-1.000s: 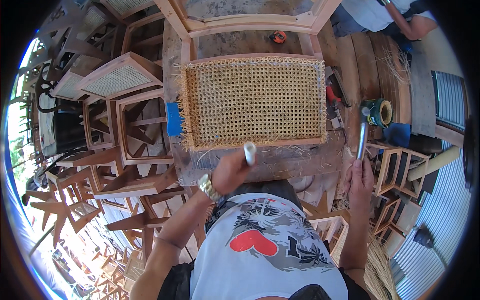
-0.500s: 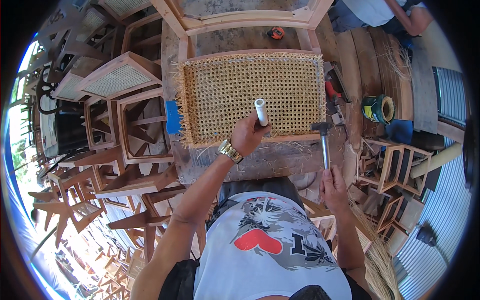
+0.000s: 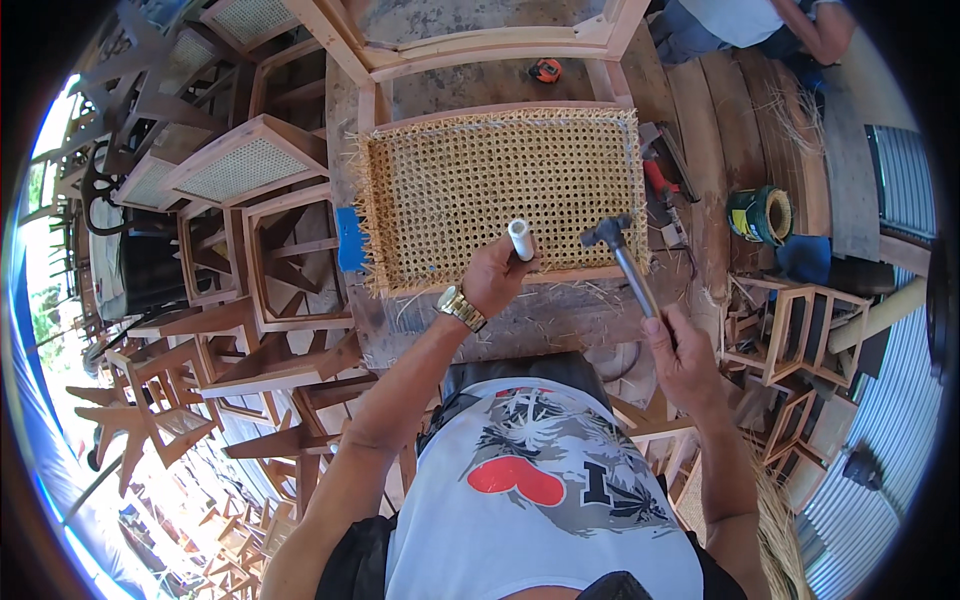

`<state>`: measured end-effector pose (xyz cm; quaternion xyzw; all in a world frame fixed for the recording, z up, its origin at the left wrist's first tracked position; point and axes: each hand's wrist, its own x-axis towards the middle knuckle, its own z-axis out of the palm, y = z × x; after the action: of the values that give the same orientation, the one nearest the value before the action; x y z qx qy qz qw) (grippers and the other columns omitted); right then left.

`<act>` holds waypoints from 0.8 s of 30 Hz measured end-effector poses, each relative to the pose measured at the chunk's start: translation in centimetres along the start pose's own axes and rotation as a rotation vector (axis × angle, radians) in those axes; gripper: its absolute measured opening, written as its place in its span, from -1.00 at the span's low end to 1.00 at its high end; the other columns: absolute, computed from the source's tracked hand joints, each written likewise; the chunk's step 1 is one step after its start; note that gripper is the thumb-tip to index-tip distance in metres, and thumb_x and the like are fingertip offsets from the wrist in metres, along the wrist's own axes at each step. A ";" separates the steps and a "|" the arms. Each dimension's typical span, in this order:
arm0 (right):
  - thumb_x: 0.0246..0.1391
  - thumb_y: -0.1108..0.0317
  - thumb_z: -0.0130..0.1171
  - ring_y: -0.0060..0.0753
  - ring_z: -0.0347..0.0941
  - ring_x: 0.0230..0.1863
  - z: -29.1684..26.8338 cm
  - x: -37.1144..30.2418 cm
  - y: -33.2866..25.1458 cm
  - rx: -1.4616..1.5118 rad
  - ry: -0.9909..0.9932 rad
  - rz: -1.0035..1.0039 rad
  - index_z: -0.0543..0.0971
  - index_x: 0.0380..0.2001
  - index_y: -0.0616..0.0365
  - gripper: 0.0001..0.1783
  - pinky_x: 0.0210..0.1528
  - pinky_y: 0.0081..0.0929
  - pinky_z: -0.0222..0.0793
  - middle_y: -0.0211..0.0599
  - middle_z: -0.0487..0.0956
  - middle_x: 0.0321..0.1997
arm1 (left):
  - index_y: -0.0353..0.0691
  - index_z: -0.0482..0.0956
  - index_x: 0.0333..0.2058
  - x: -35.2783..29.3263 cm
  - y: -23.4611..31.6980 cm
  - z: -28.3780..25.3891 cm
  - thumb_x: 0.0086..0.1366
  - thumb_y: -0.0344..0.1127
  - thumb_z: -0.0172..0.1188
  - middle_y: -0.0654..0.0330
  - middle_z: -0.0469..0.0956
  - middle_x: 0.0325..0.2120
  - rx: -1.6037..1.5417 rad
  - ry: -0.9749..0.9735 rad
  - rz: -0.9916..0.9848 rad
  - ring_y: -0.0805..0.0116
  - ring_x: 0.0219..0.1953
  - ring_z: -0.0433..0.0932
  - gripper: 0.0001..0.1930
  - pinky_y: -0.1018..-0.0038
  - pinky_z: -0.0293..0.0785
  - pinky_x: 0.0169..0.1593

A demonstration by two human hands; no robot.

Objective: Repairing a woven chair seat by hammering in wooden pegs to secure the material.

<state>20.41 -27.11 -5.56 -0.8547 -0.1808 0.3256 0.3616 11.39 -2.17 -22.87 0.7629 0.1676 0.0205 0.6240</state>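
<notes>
A woven cane panel (image 3: pixel 500 185) covers the wooden chair frame (image 3: pixel 490 50) lying on the workbench, its frayed strands sticking out at the left edge. My left hand (image 3: pixel 492 280) is closed around a short white tube (image 3: pixel 520 239), held upright over the panel's near edge; the tube's lower end is hidden. My right hand (image 3: pixel 681 352) grips the handle of a hammer (image 3: pixel 632 265). The hammer's head is over the right part of the panel, to the right of the tube and apart from it.
An orange tape measure (image 3: pixel 546 70) lies on the bench (image 3: pixel 500 325) beyond the panel. To the right are a red-handled tool (image 3: pixel 658 178) and a bucket (image 3: pixel 755 215). Wooden chair frames (image 3: pixel 245 160) crowd the left. Another person (image 3: pixel 745 22) is at the far right.
The hammer's head has swung left and away from me, toward the tube, and its handle now slants. My right hand has shifted slightly right. The left hand stays almost in place.
</notes>
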 end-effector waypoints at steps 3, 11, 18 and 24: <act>0.35 0.20 -0.07 -0.76 0.12 -0.60 -1.7 0.0 -4.8 0.014 0.063 -0.067 0.48 -0.21 0.25 -0.70 -0.59 -0.68 0.03 -0.58 0.28 -0.63 | -0.24 0.52 -0.22 0.5 0.1 0.0 0.18 -0.47 0.30 0.26 0.61 -0.47 0.048 -0.002 -0.034 0.48 -0.38 0.62 -0.80 0.50 0.54 -0.29; 0.35 0.18 -0.06 -0.67 0.21 -0.60 0.0 1.3 -3.4 -0.072 0.359 -0.355 0.46 -0.13 0.30 -0.65 -0.57 -0.56 0.12 -0.44 0.32 -0.57 | -0.20 0.44 -0.28 0.7 1.4 0.5 0.16 -0.40 0.27 0.07 0.55 -0.55 0.173 0.015 0.053 0.13 -0.49 0.58 -0.81 0.31 0.48 -0.40; 0.26 0.33 0.03 -0.06 0.49 -0.42 0.4 0.9 -4.7 -0.258 0.148 -0.270 0.45 0.00 0.23 -0.70 -0.40 -0.27 0.35 -0.09 0.52 -0.40 | -0.21 0.54 -0.32 0.8 1.9 0.0 0.14 -0.41 0.33 0.17 0.57 -0.55 0.194 0.020 0.027 0.37 -0.52 0.59 -0.84 0.45 0.49 -0.43; 0.22 0.39 0.07 -0.08 0.57 -0.30 0.5 2.5 -3.4 -0.393 0.202 -0.479 0.36 0.20 0.19 -0.52 -0.28 -0.28 0.44 0.00 0.58 -0.26 | -0.21 0.53 -0.34 0.5 2.2 0.0 0.15 -0.40 0.31 0.14 0.52 -0.57 0.273 0.006 0.122 0.29 -0.54 0.53 -0.86 0.40 0.44 -0.45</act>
<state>21.59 -23.25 -4.41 -0.8692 -0.3997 0.1037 0.2720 12.39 -2.34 -20.81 0.8495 0.1239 0.0374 0.5114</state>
